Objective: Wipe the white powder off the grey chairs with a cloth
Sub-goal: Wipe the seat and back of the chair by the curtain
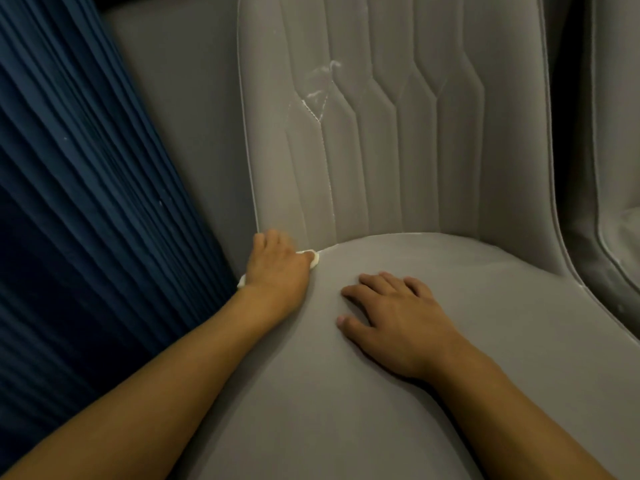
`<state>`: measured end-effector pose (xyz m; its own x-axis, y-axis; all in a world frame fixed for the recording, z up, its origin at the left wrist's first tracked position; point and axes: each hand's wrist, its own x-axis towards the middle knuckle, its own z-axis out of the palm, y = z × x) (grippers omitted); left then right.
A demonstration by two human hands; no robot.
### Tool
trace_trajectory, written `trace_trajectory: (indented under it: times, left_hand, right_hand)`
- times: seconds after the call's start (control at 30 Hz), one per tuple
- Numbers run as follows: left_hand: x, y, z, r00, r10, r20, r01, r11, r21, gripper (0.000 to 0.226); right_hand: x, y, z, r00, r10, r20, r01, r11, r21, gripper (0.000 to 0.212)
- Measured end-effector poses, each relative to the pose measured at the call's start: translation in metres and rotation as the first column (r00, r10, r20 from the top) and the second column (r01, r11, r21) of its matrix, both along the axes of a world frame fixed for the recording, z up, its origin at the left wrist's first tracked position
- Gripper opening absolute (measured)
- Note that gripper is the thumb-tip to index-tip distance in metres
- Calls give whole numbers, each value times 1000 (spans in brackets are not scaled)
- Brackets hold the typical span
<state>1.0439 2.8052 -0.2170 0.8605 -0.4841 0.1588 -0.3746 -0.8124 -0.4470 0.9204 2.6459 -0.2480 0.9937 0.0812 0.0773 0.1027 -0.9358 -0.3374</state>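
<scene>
A grey upholstered chair [398,393] fills the view, its stitched backrest upright behind the seat. My left hand [277,268] grips a small white cloth [313,259] at the seam where seat meets backrest, on the chair's left side; most of the cloth is hidden under the hand. My right hand [391,320] rests flat on the seat with fingers spread, holding nothing. White powder marks [320,88] streak the backrest's stitching, upper middle. A thin white line runs along the seat's back seam.
A dark blue pleated curtain [79,202] hangs close on the left, touching the chair's side. A second grey chair [609,237] stands at the right edge, with pale specks on it. A grey wall shows behind.
</scene>
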Motion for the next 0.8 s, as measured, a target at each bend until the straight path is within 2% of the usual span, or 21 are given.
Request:
trace_trajectory:
  times: [0.2,0.27,0.37,0.53,0.67,0.8]
  left_hand:
    - [27,-42,-3,999,47,4,-47,988,150,37]
    - [25,-46,4,994,105,-27,-96,972,215,36]
    - [16,-49,18,980,167,-110,-138,963,231,36]
    - [3,-17,21,961,136,-239,-101,983,154,25]
    - [-15,19,23,919,144,-368,-152,988,5,32]
    - [-37,36,14,926,128,-356,-172,981,-94,40]
  right_hand:
    - [0,1,2,1000,-5,-7,5,1000,-8,56]
    - [-1,1,1,1000,-2,-5,2,1000,-13,56]
    - [-3,-1,0,1000,5,-3,-5,1000,-11,57]
    - [-4,-3,1,1000,11,-15,-11,1000,7,57]
    - [-5,-3,0,1000,18,-15,-18,1000,6,56]
    - [-3,-2,-1,1000,17,-12,-17,1000,-5,56]
